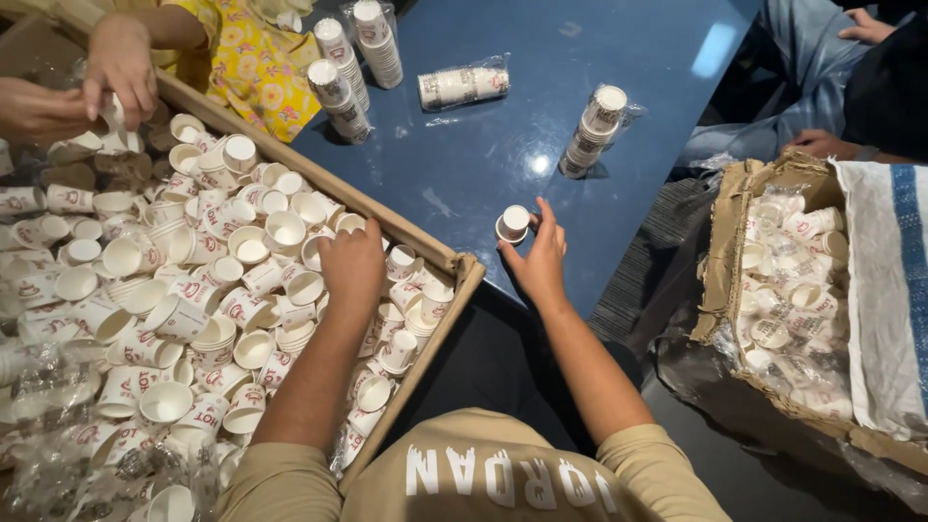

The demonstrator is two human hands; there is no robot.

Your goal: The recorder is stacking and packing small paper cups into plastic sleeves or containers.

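Lower left and centre of the frame: a large shallow cardboard box (454, 266) holds a loose heap of small white paper cups with red print, lying at all angles, some nested, some mouth up, with scraps of clear wrap among them. The left hand (353, 266) rests palm down in this heap near the box's right wall, fingers curled among the cups; whether it grasps one cannot be told.

Centre: the right hand (536, 256) pinches a short stack of cups (512, 224) between thumb and fingertips, just above the dark blue table (483, 155), beside the box corner. The stack's long axis is tilted, its open mouth pointing up and toward the camera.

Right edge: a torn cardboard carton (735, 232) lined with clear plastic holds more of the same cups, partly under a white cloth with a blue stripe (889, 290).

Upper centre: several wrapped sleeves of cups (464, 85) lie or lean on the table.

Upper left: another person's hands (116, 63) work over the box.
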